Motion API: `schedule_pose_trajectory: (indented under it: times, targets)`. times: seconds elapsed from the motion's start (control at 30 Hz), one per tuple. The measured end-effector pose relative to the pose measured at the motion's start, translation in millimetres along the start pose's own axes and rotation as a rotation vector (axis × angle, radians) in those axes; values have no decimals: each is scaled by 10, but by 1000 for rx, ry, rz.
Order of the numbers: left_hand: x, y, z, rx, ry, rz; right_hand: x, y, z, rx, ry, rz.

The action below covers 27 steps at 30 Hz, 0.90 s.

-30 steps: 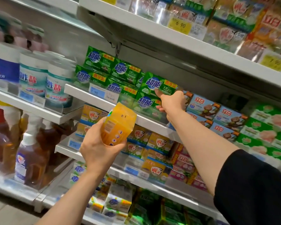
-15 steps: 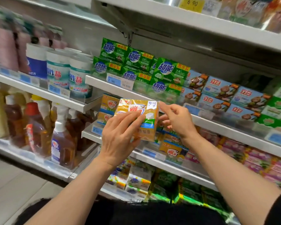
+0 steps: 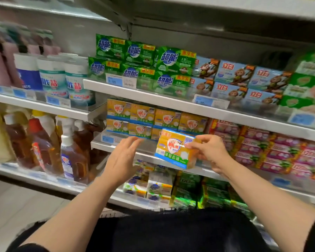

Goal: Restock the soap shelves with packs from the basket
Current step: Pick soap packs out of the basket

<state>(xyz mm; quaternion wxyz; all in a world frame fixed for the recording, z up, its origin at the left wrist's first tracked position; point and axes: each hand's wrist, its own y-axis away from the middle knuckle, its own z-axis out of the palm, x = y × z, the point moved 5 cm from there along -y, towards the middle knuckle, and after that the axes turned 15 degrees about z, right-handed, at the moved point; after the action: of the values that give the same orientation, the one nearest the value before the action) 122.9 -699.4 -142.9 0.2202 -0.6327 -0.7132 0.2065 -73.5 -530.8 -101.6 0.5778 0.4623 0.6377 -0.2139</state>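
Yellow soap pack pinched by right hand just off the yellow row's shelf edge, left hand spread, empty; might slip from so light a grip, or topple neighbours.

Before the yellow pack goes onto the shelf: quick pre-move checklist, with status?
1. Right hand has a grip on the yellow soap pack: ok.
2. Left hand free, fingers open: ok.
3. Matching yellow packs already on the shelf behind: ok, right row.
4. Pack label facing out and upright: ok.
5. Gap in the row for it: cannot tell, the pack hides that spot.
6. Shelf edge in front free of obstruction: ok.
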Motion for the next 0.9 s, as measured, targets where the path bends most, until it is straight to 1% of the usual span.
schedule_pose_trajectory:
  times: [0.1,0.2,0.27,0.33,0.53,0.63,0.77,0.83,0.9]
  targets:
    - [-109,19,186,-138,42,-9,-47,-102,-173,65,-45,-46]
    - [-167,-9,315,-219,82,-29,-178,-191,-229,100,-35,-131]
    - [-194,-48,373,-238,97,-37,-240,-257,-187,103,14,-168]
    - [-230,-99,426,-250,101,-44,-281,-313,-47,48,53,-189]
    - [-428,-225,546,-229,135,-149,-424,-524,605,-29,159,-265]
    - [-486,-261,574,-207,126,-200,-466,-673,834,-17,237,-235]
    - [-542,-292,714,-263,124,-207,-377,-894,890,-48,306,-125]
    - [-554,-308,784,-297,110,-189,-257,-979,859,-88,399,-94]
    - [-555,-319,852,-338,73,-181,-182,-1047,813,-73,519,-84]
